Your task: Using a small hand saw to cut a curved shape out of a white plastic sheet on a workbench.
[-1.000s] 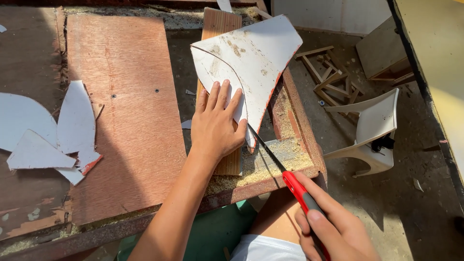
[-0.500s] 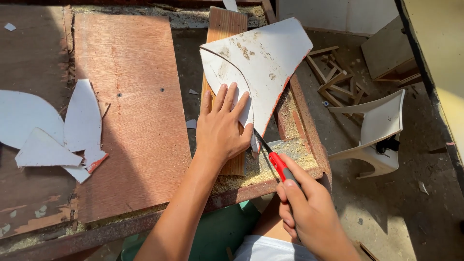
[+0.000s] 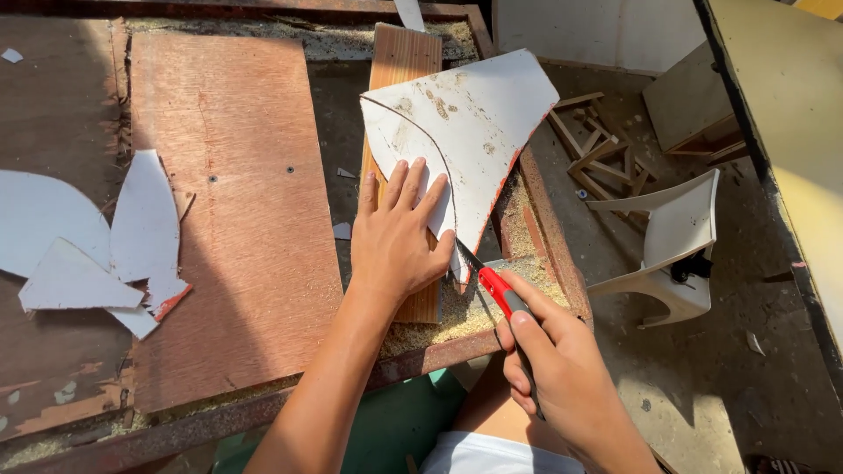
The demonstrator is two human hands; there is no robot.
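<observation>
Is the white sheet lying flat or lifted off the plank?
Flat: the white sheet lies on the wooden plank, pressed down by the left hand spread on it.

Strong sunlight over a dusty grey concrete floor (image 3: pixel 738 386). Overturned white plastic chair (image 3: pixel 672 241) near scattered wooden scrap frames (image 3: pixel 597 149). Pale wall panel (image 3: pixel 580 31) behind.
</observation>
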